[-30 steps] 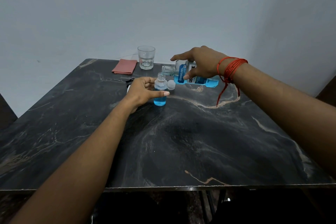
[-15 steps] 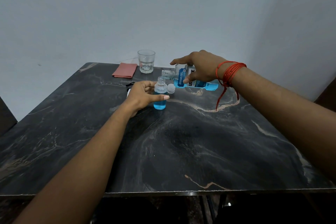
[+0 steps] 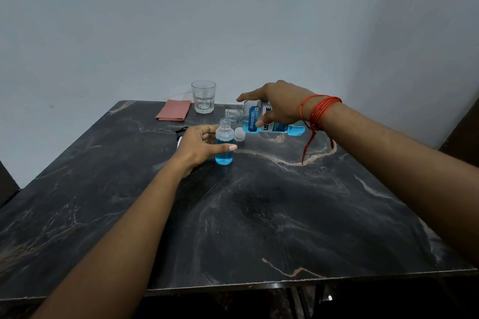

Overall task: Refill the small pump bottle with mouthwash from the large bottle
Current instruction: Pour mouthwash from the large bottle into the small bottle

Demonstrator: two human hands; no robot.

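The left hand [image 3: 199,147] curls round the small clear plastic bottle [image 3: 224,149], which is partly filled with blue liquid and stands upright on the dark marble table [image 3: 259,215]. Just beyond, the right hand [image 3: 281,106] grips the large clear mouthwash bottle [image 3: 272,125], tipped sideways with its open neck just above the small mouth. The wide neck could flood that narrow opening and spill. Any stream is too faint to see, and a dark object [image 3: 181,130] behind the left hand is mostly hidden.
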